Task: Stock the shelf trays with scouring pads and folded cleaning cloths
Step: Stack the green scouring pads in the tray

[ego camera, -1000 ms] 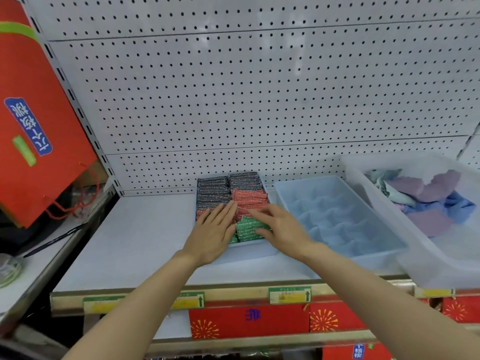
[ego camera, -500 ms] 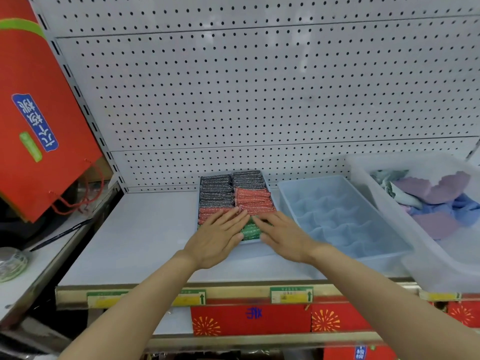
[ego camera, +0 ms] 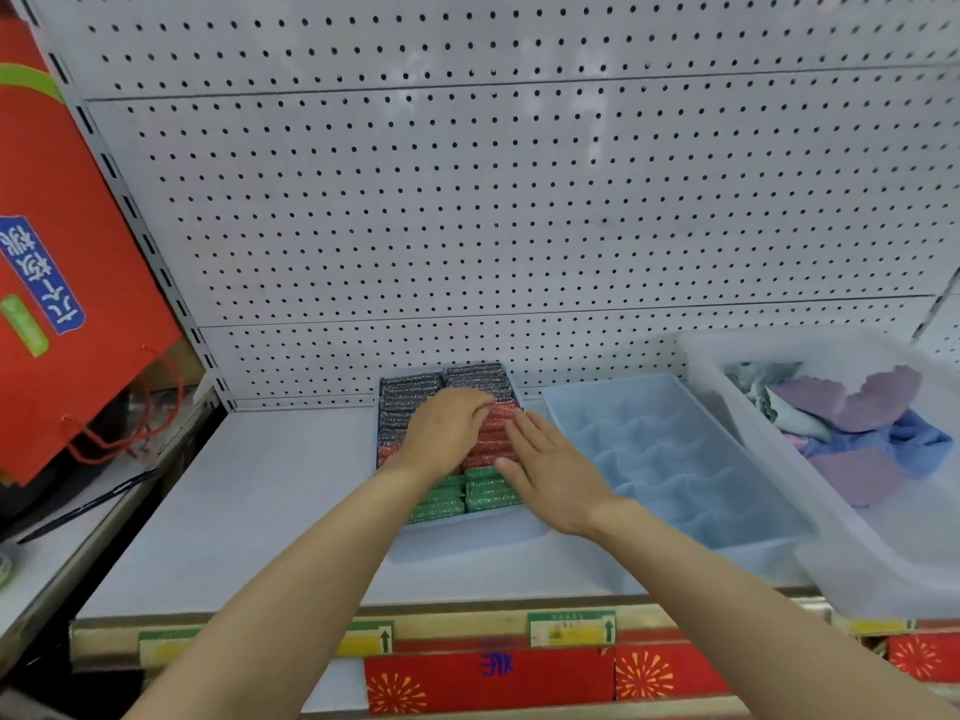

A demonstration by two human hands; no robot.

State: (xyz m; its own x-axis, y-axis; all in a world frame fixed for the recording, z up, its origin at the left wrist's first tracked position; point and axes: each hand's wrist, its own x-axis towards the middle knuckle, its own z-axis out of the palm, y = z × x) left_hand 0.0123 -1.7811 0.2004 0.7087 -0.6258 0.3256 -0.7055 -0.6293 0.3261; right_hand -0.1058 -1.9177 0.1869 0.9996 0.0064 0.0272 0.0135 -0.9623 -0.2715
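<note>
Hands seen at frame centre, both over tray of scouring pads. L hand laid flat on the pads, fingers straight & together, tips toward upper right, reaching the red rows; nothing gripped. R hand just beside it, lower right, palm down, fingers extended & slightly spread, resting on or just above the pads at tray's right edge; contact can't be told. No grip by either hand, both loose & flat.

Pad tray sits centre on white shelf. Pads packed on edge in two columns: dark grey at back (upper), red in the middle, green at front (lower). Tray looks filled w/ pads.

Light-blue divided tray placed just right of pad tray, sides near or touching; compartments hold nothing visible.

Clear plastic bin at right edge of frame, beside blue tray. Cleaning cloths lie loose inside, purple, blue & pale green, heaped toward upper part of bin.

Pegboard back panel fills upper frame. Red paper bag w/ blue label hangs at left edge. Price-tag strip runs along shelf front, lower frame; red boxes below it.
</note>
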